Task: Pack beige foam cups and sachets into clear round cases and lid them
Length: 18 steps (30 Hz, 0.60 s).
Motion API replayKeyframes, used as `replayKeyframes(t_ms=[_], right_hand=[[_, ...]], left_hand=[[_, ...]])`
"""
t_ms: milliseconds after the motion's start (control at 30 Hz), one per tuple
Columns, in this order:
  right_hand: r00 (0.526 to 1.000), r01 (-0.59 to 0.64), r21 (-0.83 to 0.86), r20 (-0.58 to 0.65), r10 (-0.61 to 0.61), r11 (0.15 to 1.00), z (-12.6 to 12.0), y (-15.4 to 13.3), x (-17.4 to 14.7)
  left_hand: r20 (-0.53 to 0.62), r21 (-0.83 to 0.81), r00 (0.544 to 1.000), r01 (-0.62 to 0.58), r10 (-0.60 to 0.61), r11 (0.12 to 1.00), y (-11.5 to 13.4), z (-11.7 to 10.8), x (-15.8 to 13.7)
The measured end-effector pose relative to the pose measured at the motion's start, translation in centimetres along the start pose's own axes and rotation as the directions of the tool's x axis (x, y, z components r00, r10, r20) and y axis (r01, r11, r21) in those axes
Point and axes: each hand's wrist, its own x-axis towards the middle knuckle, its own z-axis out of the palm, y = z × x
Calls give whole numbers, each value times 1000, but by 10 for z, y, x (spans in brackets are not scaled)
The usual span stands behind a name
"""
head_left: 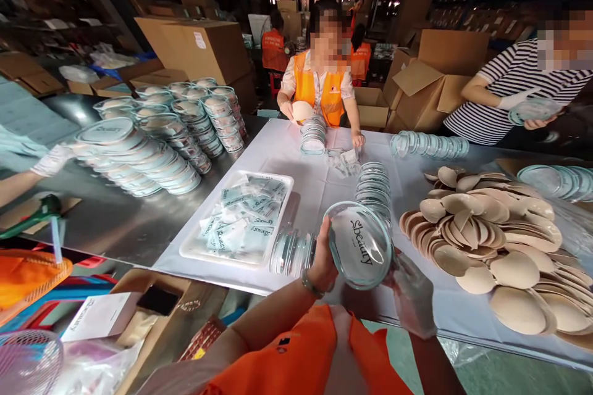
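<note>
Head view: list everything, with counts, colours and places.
Table: one, white, centre
Tray: one, white, left on table
Packets: many, white and blue, mostly in tray
Held case: one, clear, above table's near edge
Case rows: several, clear, on table
Cups: many, beige, mostly piled right
Steel table: one, grey, left
Case stacks: many, clear, on steel table
Cartons: several, brown, mostly background
Small box: one, white, lower left
Phone: one, black, beside small box
Other people: several, orange or striped tops, across and right
Left hand: one, bare, holding case's left edge
Right hand: one, gloved, at case's right edge
</note>
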Motion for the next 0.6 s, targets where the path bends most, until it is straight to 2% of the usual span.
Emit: replayKeyframes(t_ms=[67, 133, 233, 300, 367, 467, 533, 600], right_hand=[[1000, 4, 17, 24, -4, 1000, -3, -8, -6], [994, 27, -79, 104, -19, 997, -6, -15, -6], [970, 106, -373, 244, -12, 922, -8, -26, 4], [959, 125, -459, 285, 12, 880, -7, -30, 10], [958, 54, -392, 278, 63, 918, -5, -30, 13], [977, -59, -246, 186, 107, 967, 1, -24, 14], [988, -59, -222, 130, 89, 973, 6, -18, 15], [995, 30, -265, 104, -2, 964, 10, -12, 18]], left_hand=[[74, -81, 990, 128, -122, 989, 1, -2, 3], [98, -123, 981, 180, -169, 976, -1, -4, 5], [57, -156, 986, 167, -160, 974, -6, -9, 6], [10, -152, 988, 153, -153, 976, -10, -13, 5], [-5, -126, 989, 148, -149, 981, -11, -14, 6], [14, -52, 995, 97, -97, 994, -5, -14, 9], [28, 14, 998, 63, -63, 998, 1, -15, 12], [48, 107, 998, 36, -41, 994, 5, -17, 14]])
